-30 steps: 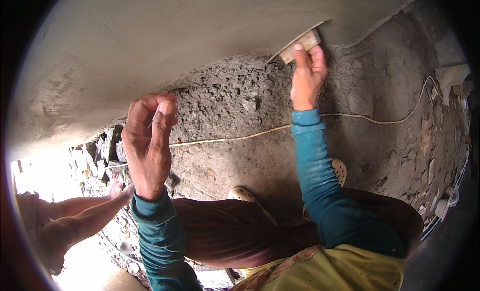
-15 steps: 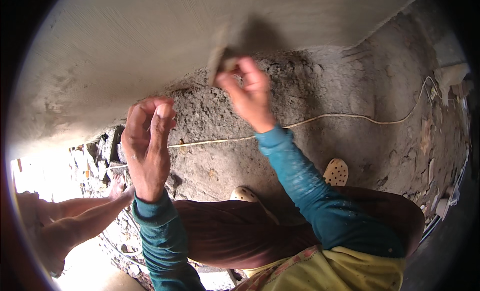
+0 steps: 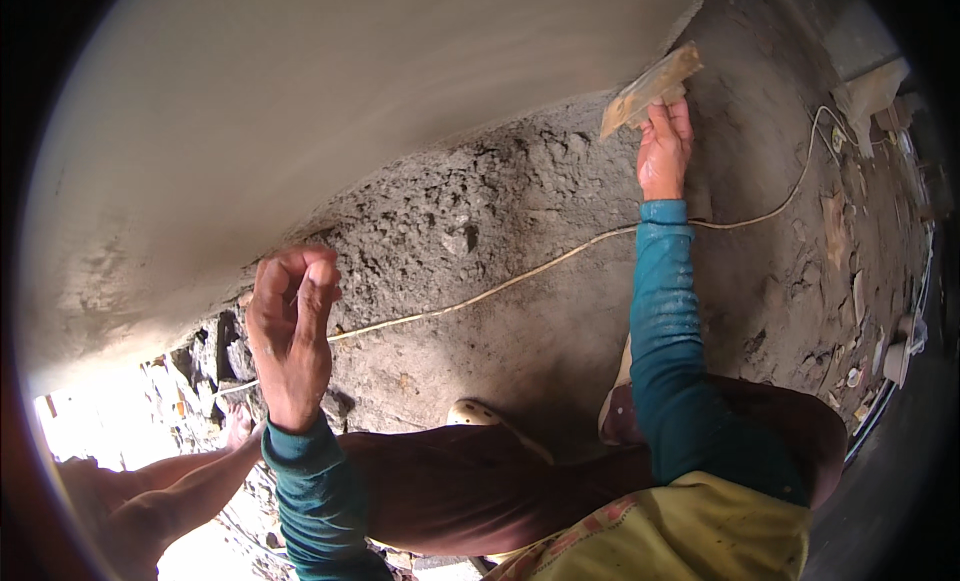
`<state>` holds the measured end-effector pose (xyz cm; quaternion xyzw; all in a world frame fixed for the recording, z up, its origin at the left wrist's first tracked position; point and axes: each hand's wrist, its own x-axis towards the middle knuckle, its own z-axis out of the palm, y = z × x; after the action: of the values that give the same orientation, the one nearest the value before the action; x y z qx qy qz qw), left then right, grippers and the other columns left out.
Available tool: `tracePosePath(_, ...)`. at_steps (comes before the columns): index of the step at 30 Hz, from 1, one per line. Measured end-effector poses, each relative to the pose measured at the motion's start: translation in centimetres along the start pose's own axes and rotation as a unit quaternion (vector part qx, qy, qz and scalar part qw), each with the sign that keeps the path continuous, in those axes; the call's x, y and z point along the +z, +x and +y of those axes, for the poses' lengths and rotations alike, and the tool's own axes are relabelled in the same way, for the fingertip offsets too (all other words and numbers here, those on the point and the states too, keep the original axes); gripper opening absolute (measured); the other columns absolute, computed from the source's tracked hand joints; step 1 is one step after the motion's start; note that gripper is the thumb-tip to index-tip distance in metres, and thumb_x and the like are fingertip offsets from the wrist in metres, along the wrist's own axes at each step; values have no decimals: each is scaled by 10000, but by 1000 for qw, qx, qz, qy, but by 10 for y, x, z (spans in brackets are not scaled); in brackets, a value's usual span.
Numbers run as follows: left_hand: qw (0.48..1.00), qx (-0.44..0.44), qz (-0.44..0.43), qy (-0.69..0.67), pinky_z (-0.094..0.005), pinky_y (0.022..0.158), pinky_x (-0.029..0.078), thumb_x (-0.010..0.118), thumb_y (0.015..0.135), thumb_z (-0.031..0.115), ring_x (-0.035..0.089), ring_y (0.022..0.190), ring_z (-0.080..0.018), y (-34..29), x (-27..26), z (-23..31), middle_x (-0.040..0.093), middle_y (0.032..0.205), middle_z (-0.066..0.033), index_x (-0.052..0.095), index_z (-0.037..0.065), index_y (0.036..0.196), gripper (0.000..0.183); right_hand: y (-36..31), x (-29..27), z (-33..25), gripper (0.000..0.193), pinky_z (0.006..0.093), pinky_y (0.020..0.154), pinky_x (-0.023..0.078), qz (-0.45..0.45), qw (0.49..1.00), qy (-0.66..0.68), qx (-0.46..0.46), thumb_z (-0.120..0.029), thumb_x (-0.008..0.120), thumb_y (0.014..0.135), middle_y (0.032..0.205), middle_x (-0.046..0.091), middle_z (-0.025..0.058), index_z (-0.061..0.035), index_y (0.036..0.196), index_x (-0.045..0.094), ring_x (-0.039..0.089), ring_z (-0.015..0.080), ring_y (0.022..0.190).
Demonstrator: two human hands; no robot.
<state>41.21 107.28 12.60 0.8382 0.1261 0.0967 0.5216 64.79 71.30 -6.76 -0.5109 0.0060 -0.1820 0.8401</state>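
My right hand reaches far out and is closed around a wooden float. The float's long pale board is tilted along the lower right edge of a smooth, wet-looking grey plastered wall. On the left, my left hand is raised in front of the wall's foot. Its fingers are curled in toward the thumb, and nothing shows between them. Both forearms wear teal sleeves, the right one smeared with pale dust.
Below the wall lies rough ground with mortar crumbs. A pale cable crosses it. Another person's bare leg is at the lower left. My beige clog stands under my knees. Rubble and scraps lie at the right.
My right hand has swept the float to the right and farther out along the wall's lower edge. My left hand has dropped slightly, its fingers still curled.
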Motion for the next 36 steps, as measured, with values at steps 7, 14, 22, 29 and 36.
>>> tracePosePath(7, 990, -9, -99, 96, -321, 845, 527, 653, 1038, 468, 655, 930, -180, 14, 11, -7, 663, 1078, -95, 687, -13, 1154, 496, 18, -4, -8, 370, 341, 1126, 409, -37, 996, -58, -54, -152, 683, 1049, 1370, 662, 75, -6, 1381, 610, 580, 165, 1271)
tracePosePath(14, 988, -49, -89, 118, -374, 840, 556, 611, 1019, 618, 708, 955, -213, 27, 9, -17, 712, 1080, -139, 687, -22, 1185, 666, 20, 2, -7, 364, 332, 1041, 480, -16, 991, -104, -77, -153, 716, 1023, 1320, 686, 89, -3, 1342, 622, 635, 159, 1181)
tracePosePath(22, 985, -20, -120, 124, -353, 838, 532, 626, 1024, 559, 683, 905, -205, 22, 7, -17, 710, 1024, -103, 694, 4, 1195, 585, -13, 71, 14, 386, 373, 879, 560, 83, 970, -193, -121, -232, 778, 978, 1188, 663, 107, 23, 1249, 673, 660, 205, 1073)
tracePosePath(29, 989, -68, -129, 34, -298, 888, 512, 696, 1066, 331, 618, 1011, -143, 22, 11, -18, 638, 1121, -56, 689, -15, 1151, 356, -120, 130, 51, 297, 387, 817, 566, -101, 924, -307, -205, -242, 827, 930, 1087, 709, 92, -25, 1108, 730, 683, 227, 1006)
tracePosePath(36, 984, -51, -130, 113, -306, 879, 505, 684, 1069, 377, 616, 988, -145, 18, -4, -13, 637, 1108, -62, 693, -7, 1159, 394, -44, 42, 6, 323, 374, 920, 567, 52, 979, -187, -59, -220, 712, 1025, 1167, 726, 76, -33, 1285, 669, 685, 180, 1056)
